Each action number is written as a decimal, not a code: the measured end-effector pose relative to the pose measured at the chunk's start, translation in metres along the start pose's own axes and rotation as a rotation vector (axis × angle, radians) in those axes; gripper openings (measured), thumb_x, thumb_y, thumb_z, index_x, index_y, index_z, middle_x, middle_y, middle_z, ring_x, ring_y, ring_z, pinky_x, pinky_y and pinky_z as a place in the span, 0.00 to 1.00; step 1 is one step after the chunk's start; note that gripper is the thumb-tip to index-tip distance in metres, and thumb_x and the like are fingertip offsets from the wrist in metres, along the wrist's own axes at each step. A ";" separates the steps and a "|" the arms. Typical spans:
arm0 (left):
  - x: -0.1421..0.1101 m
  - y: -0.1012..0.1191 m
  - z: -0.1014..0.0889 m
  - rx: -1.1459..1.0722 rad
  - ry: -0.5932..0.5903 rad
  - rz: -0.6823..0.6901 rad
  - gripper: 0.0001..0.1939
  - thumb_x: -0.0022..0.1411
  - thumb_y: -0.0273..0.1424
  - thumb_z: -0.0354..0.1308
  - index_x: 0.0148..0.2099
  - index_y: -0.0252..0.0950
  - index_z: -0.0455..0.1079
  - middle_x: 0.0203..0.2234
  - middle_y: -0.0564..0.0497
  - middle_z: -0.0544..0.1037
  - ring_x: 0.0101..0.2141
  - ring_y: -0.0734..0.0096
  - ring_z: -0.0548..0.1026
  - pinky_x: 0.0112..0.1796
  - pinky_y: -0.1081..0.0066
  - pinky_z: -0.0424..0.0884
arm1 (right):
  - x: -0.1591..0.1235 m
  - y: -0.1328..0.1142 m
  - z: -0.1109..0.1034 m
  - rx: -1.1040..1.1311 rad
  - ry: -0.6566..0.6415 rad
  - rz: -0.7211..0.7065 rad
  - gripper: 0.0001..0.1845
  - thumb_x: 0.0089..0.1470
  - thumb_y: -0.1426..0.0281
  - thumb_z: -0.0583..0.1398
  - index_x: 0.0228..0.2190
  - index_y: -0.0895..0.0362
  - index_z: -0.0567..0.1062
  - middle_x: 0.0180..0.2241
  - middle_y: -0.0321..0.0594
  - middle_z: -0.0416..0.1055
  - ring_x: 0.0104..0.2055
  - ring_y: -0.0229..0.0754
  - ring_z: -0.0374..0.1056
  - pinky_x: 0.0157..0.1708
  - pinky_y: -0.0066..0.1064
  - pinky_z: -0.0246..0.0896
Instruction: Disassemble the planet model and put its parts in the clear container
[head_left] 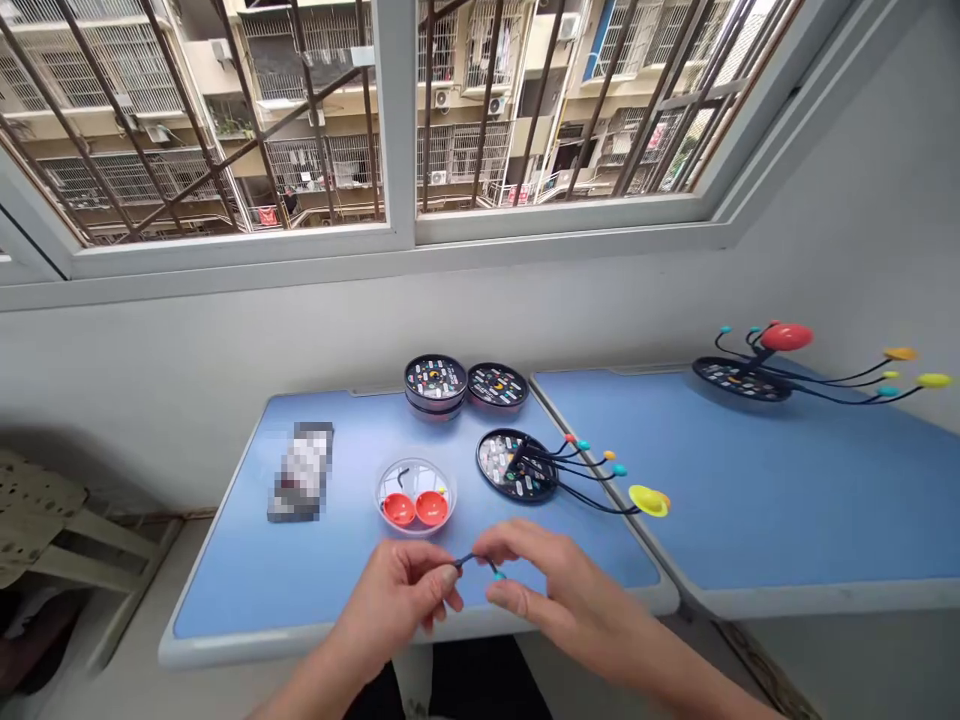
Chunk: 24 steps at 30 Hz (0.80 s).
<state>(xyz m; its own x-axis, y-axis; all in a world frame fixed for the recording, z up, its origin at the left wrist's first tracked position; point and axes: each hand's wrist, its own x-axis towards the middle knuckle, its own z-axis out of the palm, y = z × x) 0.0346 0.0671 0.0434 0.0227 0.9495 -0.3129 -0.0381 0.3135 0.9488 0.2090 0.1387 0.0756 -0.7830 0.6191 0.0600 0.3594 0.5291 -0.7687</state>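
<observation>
Our left fingers (442, 578) pinch the dark stem (466, 558) nearside of the clear bowl (420, 480), but if our right fingers (517, 597) aren't gripping (can't tell), it could spring loose.

Clear bowl (380, 488) left of the nearer model (493, 473), stacked discs (436, 385) behind both.

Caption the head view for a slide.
Left hand holds a curved dark rod, right hand at its turquoise ball, near a bowl of red half-shells.

Head-worn camera looks forward and down, above the hands.
</observation>
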 end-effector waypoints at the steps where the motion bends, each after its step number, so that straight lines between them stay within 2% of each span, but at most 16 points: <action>1: -0.005 0.002 0.000 0.078 0.004 -0.001 0.16 0.52 0.41 0.56 0.29 0.30 0.71 0.19 0.50 0.71 0.19 0.79 0.61 0.21 0.77 0.57 | -0.001 -0.001 0.003 0.045 -0.036 0.070 0.05 0.54 0.68 0.56 0.35 0.53 0.70 0.32 0.34 0.71 0.36 0.39 0.65 0.34 0.28 0.59; 5: -0.022 0.013 0.003 0.389 -0.009 0.027 0.12 0.53 0.31 0.49 0.23 0.32 0.69 0.15 0.56 0.63 0.20 0.79 0.57 0.22 0.77 0.52 | 0.000 -0.004 0.014 0.130 -0.165 0.213 0.08 0.52 0.70 0.53 0.27 0.55 0.71 0.22 0.32 0.71 0.25 0.36 0.64 0.24 0.24 0.54; 7: -0.028 0.016 0.005 0.511 -0.013 0.012 0.12 0.52 0.28 0.48 0.20 0.32 0.67 0.13 0.57 0.58 0.19 0.79 0.55 0.20 0.76 0.50 | 0.000 -0.005 0.019 0.188 -0.243 0.210 0.09 0.50 0.72 0.53 0.22 0.57 0.70 0.19 0.33 0.72 0.22 0.35 0.62 0.23 0.24 0.52; 10: -0.035 0.015 0.007 0.550 -0.032 0.001 0.11 0.50 0.26 0.47 0.19 0.33 0.66 0.13 0.58 0.55 0.18 0.80 0.53 0.19 0.76 0.49 | -0.002 -0.008 0.023 0.274 -0.317 0.207 0.07 0.46 0.75 0.53 0.21 0.58 0.70 0.18 0.33 0.72 0.19 0.33 0.60 0.21 0.23 0.50; 14: -0.045 0.007 0.008 0.448 -0.066 0.019 0.13 0.52 0.30 0.49 0.19 0.33 0.65 0.13 0.56 0.59 0.18 0.79 0.55 0.20 0.75 0.50 | -0.009 -0.014 0.027 0.298 -0.299 0.248 0.06 0.45 0.74 0.54 0.20 0.57 0.68 0.17 0.32 0.70 0.19 0.33 0.58 0.20 0.23 0.49; 16: -0.051 0.003 0.004 0.374 -0.030 0.004 0.14 0.51 0.33 0.52 0.17 0.34 0.64 0.13 0.55 0.62 0.18 0.79 0.56 0.20 0.75 0.51 | -0.014 -0.014 0.027 0.289 -0.271 0.264 0.06 0.43 0.74 0.54 0.18 0.56 0.67 0.17 0.32 0.68 0.20 0.33 0.57 0.20 0.23 0.49; 18: -0.058 0.001 -0.009 0.282 0.120 -0.018 0.16 0.51 0.37 0.54 0.17 0.34 0.64 0.14 0.54 0.63 0.18 0.78 0.57 0.21 0.75 0.52 | -0.020 -0.009 0.022 0.317 -0.230 0.307 0.07 0.43 0.73 0.55 0.17 0.56 0.65 0.15 0.31 0.65 0.19 0.33 0.57 0.20 0.24 0.49; 20: -0.064 -0.002 -0.026 0.177 0.327 -0.044 0.17 0.52 0.42 0.55 0.20 0.34 0.65 0.15 0.54 0.66 0.18 0.78 0.58 0.20 0.76 0.53 | -0.025 0.000 0.016 0.367 -0.167 0.370 0.09 0.46 0.69 0.54 0.18 0.56 0.64 0.14 0.31 0.63 0.18 0.34 0.57 0.21 0.25 0.51; 21: -0.066 -0.003 -0.034 0.117 0.393 -0.064 0.18 0.51 0.44 0.56 0.22 0.34 0.67 0.15 0.54 0.67 0.18 0.78 0.58 0.20 0.76 0.54 | -0.027 0.004 0.013 0.392 -0.141 0.388 0.10 0.48 0.67 0.54 0.19 0.55 0.64 0.14 0.31 0.63 0.19 0.35 0.58 0.23 0.26 0.52; 22: -0.066 -0.005 -0.039 0.052 0.399 -0.090 0.19 0.50 0.46 0.57 0.24 0.34 0.68 0.16 0.53 0.68 0.18 0.79 0.58 0.19 0.77 0.54 | -0.028 0.008 0.012 0.411 -0.127 0.390 0.11 0.50 0.65 0.53 0.19 0.55 0.65 0.15 0.32 0.64 0.21 0.36 0.59 0.24 0.27 0.53; 24: -0.064 -0.010 -0.041 -0.093 0.273 -0.155 0.21 0.47 0.48 0.60 0.31 0.34 0.70 0.17 0.53 0.70 0.17 0.79 0.60 0.18 0.78 0.55 | -0.027 0.011 0.013 0.426 -0.132 0.353 0.12 0.51 0.63 0.53 0.21 0.56 0.66 0.18 0.33 0.65 0.24 0.36 0.59 0.27 0.28 0.53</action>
<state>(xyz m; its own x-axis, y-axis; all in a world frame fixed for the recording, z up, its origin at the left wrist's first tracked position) -0.0079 0.0038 0.0523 -0.2331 0.8540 -0.4652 -0.1463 0.4421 0.8850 0.2274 0.1203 0.0578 -0.7192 0.6234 -0.3067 0.3959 0.0050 -0.9183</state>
